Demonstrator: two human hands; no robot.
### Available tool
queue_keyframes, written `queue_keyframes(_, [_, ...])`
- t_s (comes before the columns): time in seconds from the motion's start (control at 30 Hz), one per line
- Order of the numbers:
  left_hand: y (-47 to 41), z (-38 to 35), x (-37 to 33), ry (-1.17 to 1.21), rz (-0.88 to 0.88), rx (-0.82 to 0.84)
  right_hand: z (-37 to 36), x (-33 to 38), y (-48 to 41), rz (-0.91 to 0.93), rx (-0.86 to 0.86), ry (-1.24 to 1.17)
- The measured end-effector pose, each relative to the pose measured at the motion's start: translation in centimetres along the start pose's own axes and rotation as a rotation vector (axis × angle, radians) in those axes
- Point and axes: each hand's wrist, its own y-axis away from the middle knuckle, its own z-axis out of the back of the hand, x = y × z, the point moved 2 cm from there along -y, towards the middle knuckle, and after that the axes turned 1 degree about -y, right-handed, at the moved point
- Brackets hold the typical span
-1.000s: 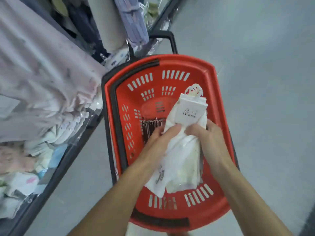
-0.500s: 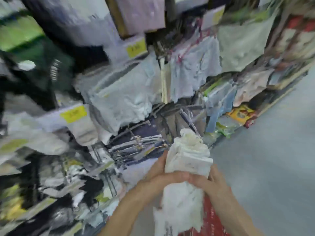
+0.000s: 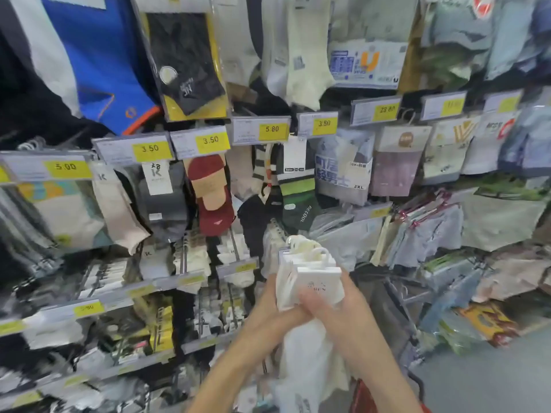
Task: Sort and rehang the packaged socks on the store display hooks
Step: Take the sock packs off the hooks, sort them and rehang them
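I hold a bundle of white packaged socks (image 3: 310, 281) with white card headers and white plastic hanger loops at the top, raised in front of the sock display. My left hand (image 3: 277, 308) grips the bundle from the left side. My right hand (image 3: 337, 311) grips it from the right, thumb across the front card. The socks hang down below my hands. Display hooks (image 3: 232, 242) with hanging white socks stick out just left of and behind the bundle.
The wall rack is packed with hanging socks under yellow price tags (image 3: 271, 129). A red and tan sock pack (image 3: 211, 192) and a green striped pack (image 3: 298, 192) hang above my hands. A corner of the red basket (image 3: 366, 397) shows at the bottom. Grey floor (image 3: 492, 377) lies right.
The view swung up from the red basket to the display rack. Both hands lifted the white sock bundle out of the basket and up toward the hooks.
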Motion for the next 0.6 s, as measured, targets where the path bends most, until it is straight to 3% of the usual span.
queue_keyframes(0.3, [3.4,7.0,-2.5,0.173,0.039,0.139,-6.2,4.2,0.5,-0.007,0.004,-0.098])
queue_keyframes(0.43, [4.0,8.2,-2.4,0.251,0.007,0.034,-8.5,5.4,0.5,0.035,-0.005,-0.050])
queue_keyframes(0.6, [3.9,9.9,-2.6,0.253,-0.055,-0.146,-9.5,5.9,0.1,0.104,-0.228,0.051])
